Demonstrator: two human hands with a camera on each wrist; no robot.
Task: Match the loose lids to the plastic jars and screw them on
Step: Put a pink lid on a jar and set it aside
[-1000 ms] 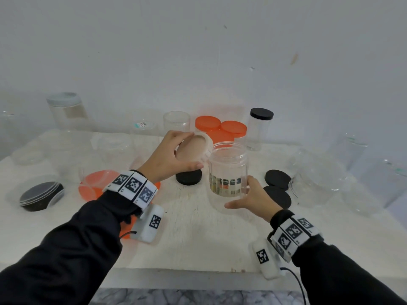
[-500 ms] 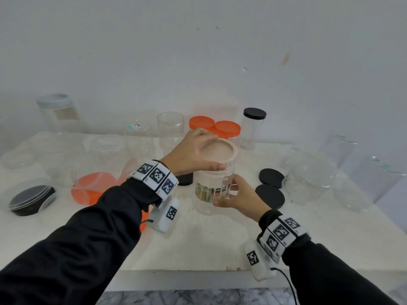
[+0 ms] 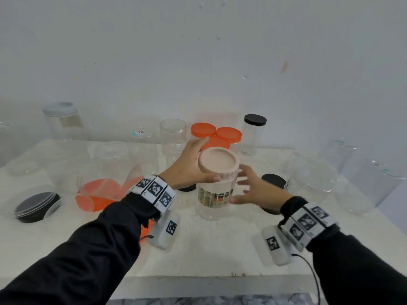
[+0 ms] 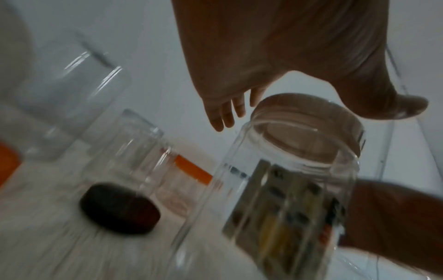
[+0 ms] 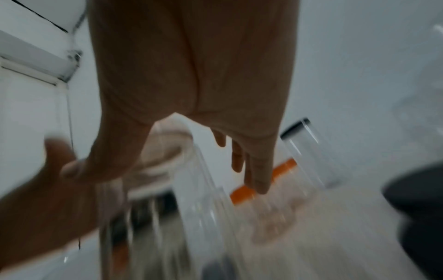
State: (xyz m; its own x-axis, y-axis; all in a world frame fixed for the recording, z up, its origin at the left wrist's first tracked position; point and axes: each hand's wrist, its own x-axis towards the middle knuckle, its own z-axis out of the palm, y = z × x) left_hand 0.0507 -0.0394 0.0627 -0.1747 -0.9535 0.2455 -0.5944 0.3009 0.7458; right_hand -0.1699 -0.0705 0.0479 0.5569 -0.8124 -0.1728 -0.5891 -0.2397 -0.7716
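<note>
A clear plastic jar (image 3: 212,201) with a printed label stands upright mid-table. A pale pink lid (image 3: 218,160) sits flat on its mouth. My left hand (image 3: 207,161) holds this lid from the left, thumb along the near rim and fingers (image 4: 227,115) reaching past the far rim. My right hand (image 3: 242,187) is just right of the jar with fingers spread and blurred; only the thumb looks close to the jar wall. The left wrist view shows the lid (image 4: 309,113) from below, through the jar (image 4: 275,189).
Loose black lids (image 3: 274,180) lie right of the jar and another (image 3: 187,188) behind my left wrist. Orange-lidded jars (image 3: 203,129), a black-lidded jar (image 3: 254,133) and an open clear jar (image 3: 172,137) line the back. Orange lids (image 3: 99,192) and stacked black lids (image 3: 36,205) lie left; clear jars (image 3: 312,179) right.
My left hand carried the tilted pink lid over and set it flat on the jar's mouth. My right hand, which was gripping the jar, has released it and spread its fingers.
</note>
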